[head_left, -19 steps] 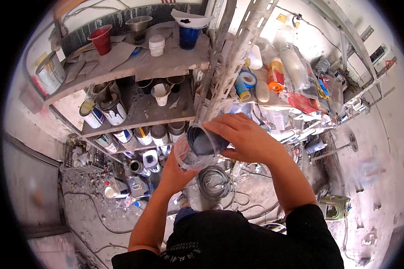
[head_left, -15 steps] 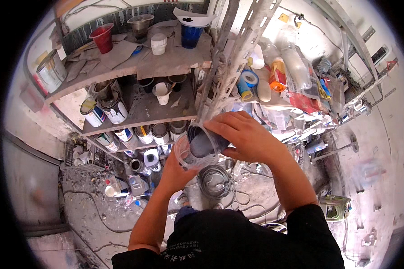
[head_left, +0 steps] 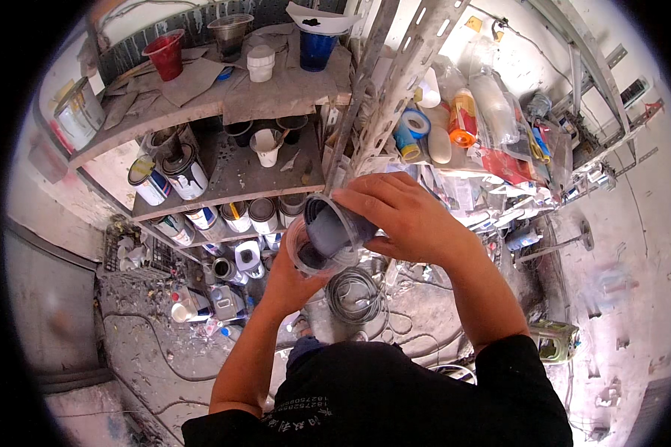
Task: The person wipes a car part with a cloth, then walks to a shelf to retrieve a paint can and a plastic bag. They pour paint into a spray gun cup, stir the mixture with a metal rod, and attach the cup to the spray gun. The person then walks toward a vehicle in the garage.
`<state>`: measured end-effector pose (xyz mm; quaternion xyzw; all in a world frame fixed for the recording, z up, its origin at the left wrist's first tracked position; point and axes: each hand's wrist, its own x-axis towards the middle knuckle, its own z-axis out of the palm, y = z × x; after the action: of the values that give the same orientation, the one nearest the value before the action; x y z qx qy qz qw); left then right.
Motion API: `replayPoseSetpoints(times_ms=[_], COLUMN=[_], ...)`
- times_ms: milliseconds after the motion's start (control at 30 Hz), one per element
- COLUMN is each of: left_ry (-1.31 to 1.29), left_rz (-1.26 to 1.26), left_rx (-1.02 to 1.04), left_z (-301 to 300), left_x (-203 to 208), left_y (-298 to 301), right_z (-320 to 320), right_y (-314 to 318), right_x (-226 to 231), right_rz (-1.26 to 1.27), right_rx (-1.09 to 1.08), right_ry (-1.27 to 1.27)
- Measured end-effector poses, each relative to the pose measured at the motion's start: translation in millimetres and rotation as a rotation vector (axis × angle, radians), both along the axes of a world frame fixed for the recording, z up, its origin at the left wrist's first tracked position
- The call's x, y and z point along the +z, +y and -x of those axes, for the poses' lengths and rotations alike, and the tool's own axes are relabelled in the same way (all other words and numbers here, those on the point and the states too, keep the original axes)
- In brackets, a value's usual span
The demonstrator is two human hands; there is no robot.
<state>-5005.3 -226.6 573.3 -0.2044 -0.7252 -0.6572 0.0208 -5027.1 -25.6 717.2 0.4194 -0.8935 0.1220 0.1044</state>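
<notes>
My left hand (head_left: 285, 284) is wrapped round a clear plastic cup (head_left: 294, 252), held in front of my body. Above it, my right hand (head_left: 408, 217) grips a second clear plastic cup (head_left: 348, 226), tipped on its side with the mouth toward the lower left. Dark grey paint (head_left: 325, 229) coats the inside of the tipped cup and runs down to its lip. Some dark paint shows at the bottom of the left cup. The two rims overlap, and I cannot tell whether they touch.
Ahead on the left, a shelf (head_left: 265, 97) carries a red cup (head_left: 166, 59), a blue cup (head_left: 317, 49) and a white container (head_left: 261, 64). Paint cans (head_left: 186, 175) crowd the lower boards. A coiled hose (head_left: 353, 295) lies on the floor. Tape (head_left: 415, 124) and an orange bottle (head_left: 462, 119) lie on the right rack.
Dark paint now shows inside the left cup, which looked clear before. The right cup is tipped over it a little farther to the left. Both hands have shifted slightly left and up.
</notes>
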Motion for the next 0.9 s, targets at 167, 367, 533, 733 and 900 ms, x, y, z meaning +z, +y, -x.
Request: replayPoseSetpoints(times_ms=[167,367,533,733,900], left_ry=[-0.196,-0.188,-0.104,-0.092,-0.109], left_rz=[-0.034,-0.028,-0.025,-0.026,0.009], left_rx=[-0.005,0.02,0.03,0.059,0.069], left_z=[0.4,3.5,6.2,6.5,3.6], left_x=[1.8,-0.4,-5.7,-18.6,-1.3], left_y=[-1.5,-1.5,-1.6,-4.8,-13.4], right_z=[2.2,3.0,4.8,10.1,16.7], right_y=[0.6,0.7,3.2,5.4,14.3], right_x=[-2.6,-3.6,-3.5,-12.5,-27.3], right_rz=[0.015,0.004,0.009,0.06,0.226], right_rx=[-0.004,-0.019,-0.018,-0.06,-0.095], right_ry=[0.001,0.002,0.021,-0.07,-0.313])
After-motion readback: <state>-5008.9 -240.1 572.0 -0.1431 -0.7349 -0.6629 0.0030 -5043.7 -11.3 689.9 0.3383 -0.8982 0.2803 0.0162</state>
